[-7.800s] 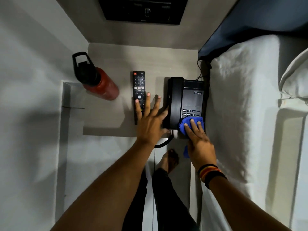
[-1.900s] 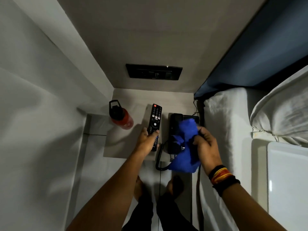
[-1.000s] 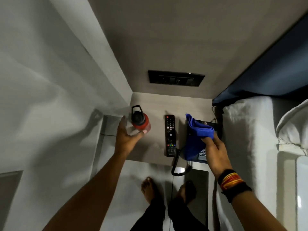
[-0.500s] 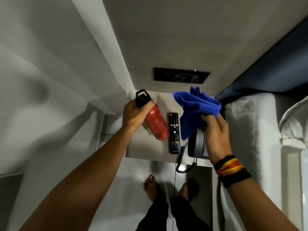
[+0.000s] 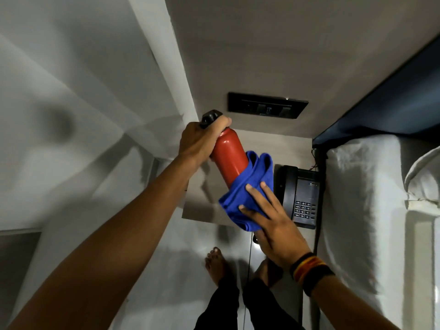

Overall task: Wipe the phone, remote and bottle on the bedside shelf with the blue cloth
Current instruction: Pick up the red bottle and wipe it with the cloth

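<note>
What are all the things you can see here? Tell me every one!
bottle: one, red with black lid, held tilted in the air above the shelf
cloth: one, blue, wrapped around the bottle's lower end
phone: one, black, on the shelf beside the bed
shelf: one, beige, in the corner
switch panel: one, black, on the wall
bed: one, white sheet, at right
left hand: gripping the bottle's top
right hand: pressing the cloth
feet: two, bare, on the floor
</note>
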### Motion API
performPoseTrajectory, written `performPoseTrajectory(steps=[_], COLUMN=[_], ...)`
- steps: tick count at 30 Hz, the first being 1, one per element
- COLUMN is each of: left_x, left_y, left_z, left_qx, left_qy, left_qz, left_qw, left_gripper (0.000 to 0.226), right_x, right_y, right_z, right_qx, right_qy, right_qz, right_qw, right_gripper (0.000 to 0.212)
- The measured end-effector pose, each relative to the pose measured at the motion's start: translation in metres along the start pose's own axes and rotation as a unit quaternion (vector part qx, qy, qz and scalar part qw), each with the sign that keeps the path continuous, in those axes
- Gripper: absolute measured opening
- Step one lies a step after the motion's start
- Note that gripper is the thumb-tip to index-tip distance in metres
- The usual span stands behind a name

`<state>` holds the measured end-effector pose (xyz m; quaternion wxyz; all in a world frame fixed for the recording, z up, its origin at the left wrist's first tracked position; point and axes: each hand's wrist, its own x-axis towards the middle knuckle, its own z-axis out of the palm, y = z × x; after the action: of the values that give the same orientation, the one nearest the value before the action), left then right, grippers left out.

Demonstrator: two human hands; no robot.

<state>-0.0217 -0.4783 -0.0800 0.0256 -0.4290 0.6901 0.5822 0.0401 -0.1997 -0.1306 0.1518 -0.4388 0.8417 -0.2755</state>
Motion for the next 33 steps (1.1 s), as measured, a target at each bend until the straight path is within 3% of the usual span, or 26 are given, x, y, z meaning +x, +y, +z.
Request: performPoseTrajectory(steps=[2, 5, 7, 9, 14, 18, 21, 23, 26, 33], left_x=[-0.004, -0.011, -0.014, -0.015, -0.017, -0.017, -0.015, -0.012, -0.011, 0.001], left_y=[-0.006, -0.016, -0.02, -0.022, -0.022, -0.023, -0.03, -0.035, -0.046, -0.089], left_z=[0.0, 0.001, 0.002, 0.005, 0.015, 0.013, 0.003, 0.0, 0.006, 0.036], left_qx=[-0.003, -0.036, -0.04, -0.021, -0.019, -0.028, -0.052, -0.065, -0.037, -0.043], left_qy=[-0.001, 0.002, 0.014, 0.03, 0.03, 0.022, 0.041, 0.064, 0.078, 0.129], left_qz=[-0.004, -0.02, -0.02, -0.015, -0.033, -0.043, -0.056, -0.048, -0.025, 0.022], left_qw=[1.0, 0.999, 0.999, 0.999, 0.999, 0.998, 0.996, 0.995, 0.996, 0.99], left_gripper=[0.056, 0.053, 0.051, 0.047, 0.054, 0.055, 0.058, 0.047, 0.045, 0.037], right_x=[-0.014, -0.018, -0.011, 0.001, 0.043, 0.032, -0.004, -0.025, -0.045, -0.049], right_y=[-0.005, -0.017, -0.024, -0.03, -0.037, -0.021, -0.008, -0.005, -0.009, -0.02], right_z=[0.003, -0.003, -0.013, -0.024, -0.028, -0.007, 0.004, 0.005, 0.001, 0.008], right_qx=[0.06, 0.202, 0.239, 0.235, 0.198, 0.145, 0.17, 0.192, 0.235, 0.315], right_qy=[0.038, 0.144, 0.213, 0.246, 0.19, 0.079, 0.053, 0.053, 0.106, 0.178], right_qz=[0.075, 0.214, 0.245, 0.227, 0.115, 0.135, 0.217, 0.27, 0.337, 0.361], right_qw=[0.995, 0.945, 0.915, 0.912, 0.955, 0.977, 0.96, 0.942, 0.906, 0.86], right_gripper=[0.041, 0.038, 0.036, 0.039, 0.047, 0.047, 0.043, 0.041, 0.044, 0.055])
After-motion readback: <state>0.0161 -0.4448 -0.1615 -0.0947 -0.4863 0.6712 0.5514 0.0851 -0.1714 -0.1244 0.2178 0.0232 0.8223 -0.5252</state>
